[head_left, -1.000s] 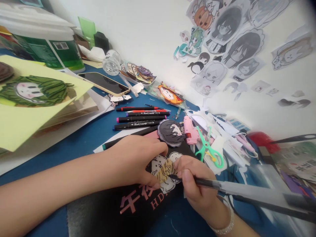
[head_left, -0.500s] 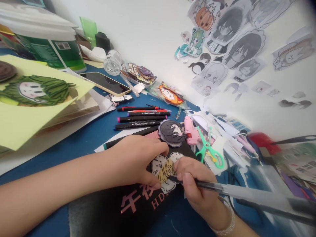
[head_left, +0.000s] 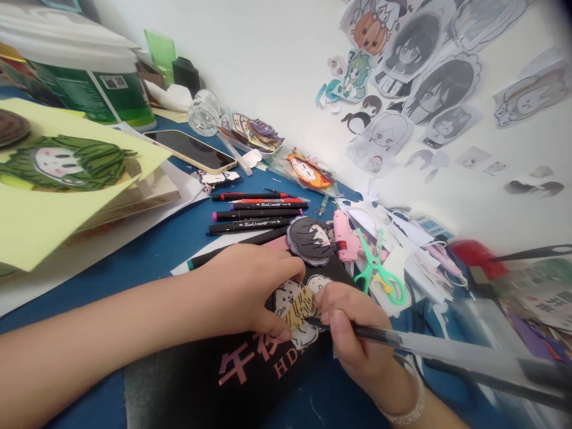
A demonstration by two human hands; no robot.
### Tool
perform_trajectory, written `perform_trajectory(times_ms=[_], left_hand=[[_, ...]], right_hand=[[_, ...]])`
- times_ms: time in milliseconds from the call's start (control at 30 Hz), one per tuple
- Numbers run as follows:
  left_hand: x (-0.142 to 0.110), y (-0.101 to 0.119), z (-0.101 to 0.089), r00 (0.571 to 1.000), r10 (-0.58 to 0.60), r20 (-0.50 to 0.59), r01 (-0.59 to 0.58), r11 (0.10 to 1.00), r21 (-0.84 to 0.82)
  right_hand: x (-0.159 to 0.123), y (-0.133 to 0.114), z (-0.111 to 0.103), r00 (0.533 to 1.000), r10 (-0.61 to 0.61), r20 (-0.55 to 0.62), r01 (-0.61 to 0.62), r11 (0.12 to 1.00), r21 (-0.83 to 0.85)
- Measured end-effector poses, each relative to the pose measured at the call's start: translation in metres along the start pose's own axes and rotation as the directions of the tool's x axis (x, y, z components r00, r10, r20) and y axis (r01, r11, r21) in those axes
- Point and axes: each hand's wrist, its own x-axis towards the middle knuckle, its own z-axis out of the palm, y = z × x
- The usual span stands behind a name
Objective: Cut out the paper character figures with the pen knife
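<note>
My left hand (head_left: pixel 243 289) lies on a black card with pink lettering (head_left: pixel 232 375), fingers pressed down on a small tan, black-striped paper cutout (head_left: pixel 297 307). Under the cutout sit white cartoon figures (head_left: pixel 286 295). My right hand (head_left: pixel 353 336) is closed round a clear pen with a black tip (head_left: pixel 402 341); the tip touches the cutout's right edge. A round cutout of a dark-haired cartoon head (head_left: pixel 311 239) lies just beyond my fingers.
Several black markers (head_left: pixel 254 213) lie in a row behind my hands. A pink glue gun (head_left: pixel 345 235), green scissors (head_left: pixel 379 274), a phone (head_left: pixel 190 150), a green-and-white tub (head_left: pixel 84 74) and a yellow sheet with a green-haired drawing (head_left: pixel 58 179) crowd the blue table (head_left: pixel 147 250). Cartoon cutouts cover the wall (head_left: pixel 420 83).
The pen tip has shifted very slightly along the cutout's edge; both hands stay in place.
</note>
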Motion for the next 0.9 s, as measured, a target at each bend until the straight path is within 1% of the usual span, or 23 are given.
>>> perform_trajectory(times_ms=[100, 233, 367, 567, 733, 900], left_hand=[[-0.0001, 0.0007, -0.0001, 1.000, 0.001, -0.006, -0.002, 1.000, -0.001], [-0.0006, 0.0006, -0.0003, 1.000, 0.008, -0.007, -0.008, 1.000, -0.004], [-0.0010, 0.0005, 0.0001, 1.000, 0.007, -0.008, -0.007, 1.000, -0.012], [-0.0005, 0.0000, 0.0010, 1.000, 0.013, -0.012, -0.013, 1.000, -0.008], [-0.0013, 0.0000, 0.0005, 1.000, 0.017, -0.013, -0.017, 1.000, -0.007], [-0.0009, 0.0010, 0.0005, 1.000, 0.010, -0.019, -0.010, 1.000, 0.011]], right_hand=[[0.0005, -0.0001, -0.0003, 1.000, -0.005, -0.003, 0.005, 1.000, 0.006], [0.0014, -0.0012, -0.0019, 0.999, -0.001, 0.040, 0.001, 1.000, -0.003], [0.0012, -0.0013, -0.0022, 1.000, -0.006, 0.016, 0.006, 1.000, 0.010], [0.0022, -0.0020, -0.0011, 1.000, -0.009, 0.024, 0.008, 0.999, 0.037], [0.0032, -0.0021, -0.0015, 0.998, -0.011, 0.068, 0.007, 0.998, 0.066], [0.0027, -0.0016, -0.0018, 0.996, -0.021, 0.084, 0.016, 0.998, 0.065]])
